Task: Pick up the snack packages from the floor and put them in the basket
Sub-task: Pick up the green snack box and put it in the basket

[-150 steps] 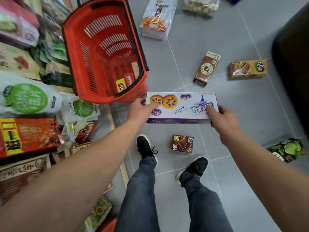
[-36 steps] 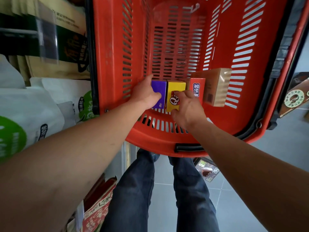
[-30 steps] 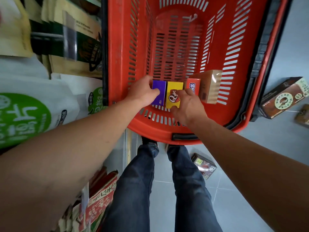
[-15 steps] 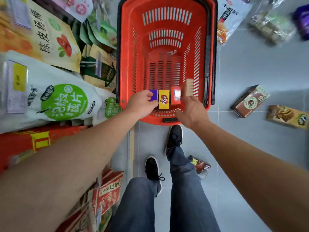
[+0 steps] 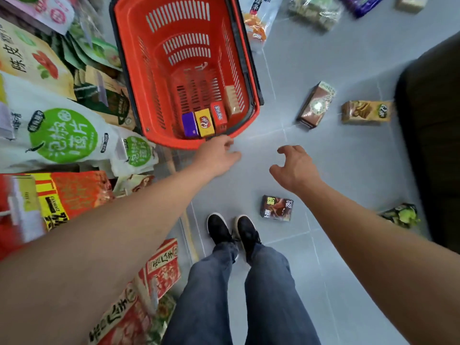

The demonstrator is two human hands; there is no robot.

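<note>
Both hands are out of the basket (image 5: pixel 251 78) now, left hand (image 5: pixel 217 158) and right hand (image 5: pixel 295 168) loose-fingered, empty; dark box (image 5: pixel 276 207) looks light, stiff — grip its long edges.

My left hand (image 5: pixel 219 158) hangs empty, fingertips just below the red basket (image 5: pixel 149 70) rim. My right hand (image 5: pixel 295 168) empty, fingers loosely curled; brown snack box (image 5: pixel 276 207) below it on floor.

A small shop aisle: a red plastic shopping basket (image 5: pixel 189 70) stands on the grey tiled floor (image 5: pixel 336 170), with shelves of bagged snacks (image 5: pixel 59 135) packed along the left and boxed goods (image 5: pixel 316 104) scattered far right.
</note>
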